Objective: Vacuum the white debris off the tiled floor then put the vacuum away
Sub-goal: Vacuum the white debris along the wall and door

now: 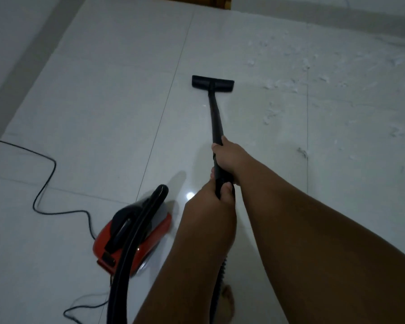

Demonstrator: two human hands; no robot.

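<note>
Both hands grip the black vacuum wand. My right hand holds it higher up the tube, my left hand just below, nearer to me. The flat black floor nozzle rests on the white tiled floor ahead. White debris lies scattered over the tiles to the right of the nozzle, apart from it. The red and black vacuum body sits on the floor at lower left, with its black hose curving up over it towards me.
A thin black power cord snakes across the tiles at left and reaches the vacuum body. A grey wall base runs along the far left. A wooden door frame shows at the top. My bare foot is at the bottom.
</note>
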